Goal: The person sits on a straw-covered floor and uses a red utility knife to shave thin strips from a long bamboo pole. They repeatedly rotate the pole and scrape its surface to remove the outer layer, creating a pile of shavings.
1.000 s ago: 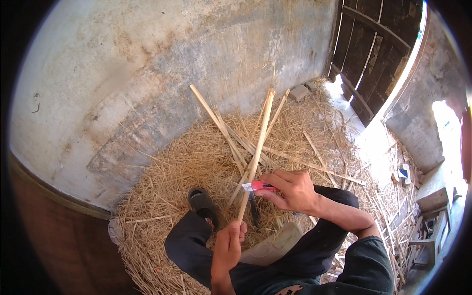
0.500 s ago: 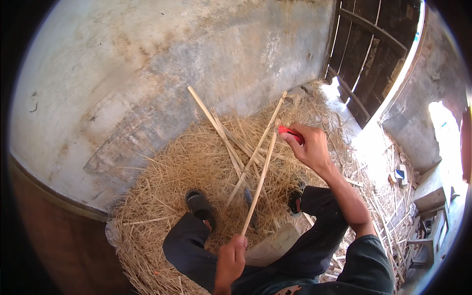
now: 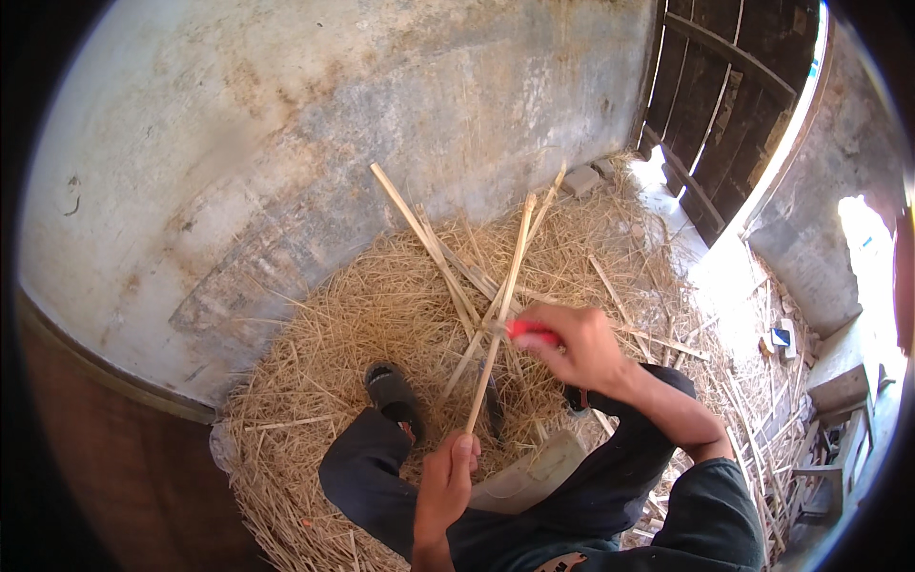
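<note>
Pale wooden strip [image 3: 516, 253] slants away from the person, leaning slightly right, above the straw [image 3: 334, 353]. Its near end sits in the left hand [image 3: 445, 481], whose fingers clamp it. About midway along, the red-handled knife [image 3: 534, 331] lies crosswise from the right, its tip too blurred to tell contact. The right hand [image 3: 579, 350], fingers wrapped round the knife, is nearer the strip's middle.

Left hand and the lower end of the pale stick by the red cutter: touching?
Touching. The head view shows it: the left hand is closed around the lower end of the pale stick, no gap visible.
</note>
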Tool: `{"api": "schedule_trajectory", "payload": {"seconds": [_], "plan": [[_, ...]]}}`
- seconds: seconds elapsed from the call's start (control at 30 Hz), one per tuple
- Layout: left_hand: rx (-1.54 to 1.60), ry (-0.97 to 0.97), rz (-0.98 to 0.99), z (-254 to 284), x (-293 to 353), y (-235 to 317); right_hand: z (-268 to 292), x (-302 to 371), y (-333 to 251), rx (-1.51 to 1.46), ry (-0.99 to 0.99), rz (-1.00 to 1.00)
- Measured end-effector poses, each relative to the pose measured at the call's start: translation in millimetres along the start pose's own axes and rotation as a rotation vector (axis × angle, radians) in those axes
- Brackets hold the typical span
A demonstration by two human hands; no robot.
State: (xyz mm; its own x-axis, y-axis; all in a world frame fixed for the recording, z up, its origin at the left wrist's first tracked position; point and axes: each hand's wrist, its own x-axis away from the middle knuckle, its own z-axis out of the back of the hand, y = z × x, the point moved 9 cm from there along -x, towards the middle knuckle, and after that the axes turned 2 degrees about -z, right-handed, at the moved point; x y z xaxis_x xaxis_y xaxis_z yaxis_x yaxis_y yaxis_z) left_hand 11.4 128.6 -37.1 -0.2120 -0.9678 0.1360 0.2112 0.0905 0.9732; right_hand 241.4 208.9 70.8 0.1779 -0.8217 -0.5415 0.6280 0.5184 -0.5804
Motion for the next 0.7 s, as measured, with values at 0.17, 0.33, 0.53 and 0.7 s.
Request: {"api": "schedule_trajectory", "payload": {"seconds": [0.17,0.33,0.53,0.7], "plan": [[-0.123,0.101,-0.062,2,-3,19,-14,17,-26,0.178,-0.096,0.109],[-0.355,0.164,-0.131,-1,0,39,-12,17,-26,0.143,-0.049,0.098],[-0.468,0.187,-0.143,-5,0,42,-6,9,-21,0.152,0.000,0.079],[-0.499,0.194,-0.148,-3,0,37,-8,8,-12,0.177,0.020,0.090]]}}
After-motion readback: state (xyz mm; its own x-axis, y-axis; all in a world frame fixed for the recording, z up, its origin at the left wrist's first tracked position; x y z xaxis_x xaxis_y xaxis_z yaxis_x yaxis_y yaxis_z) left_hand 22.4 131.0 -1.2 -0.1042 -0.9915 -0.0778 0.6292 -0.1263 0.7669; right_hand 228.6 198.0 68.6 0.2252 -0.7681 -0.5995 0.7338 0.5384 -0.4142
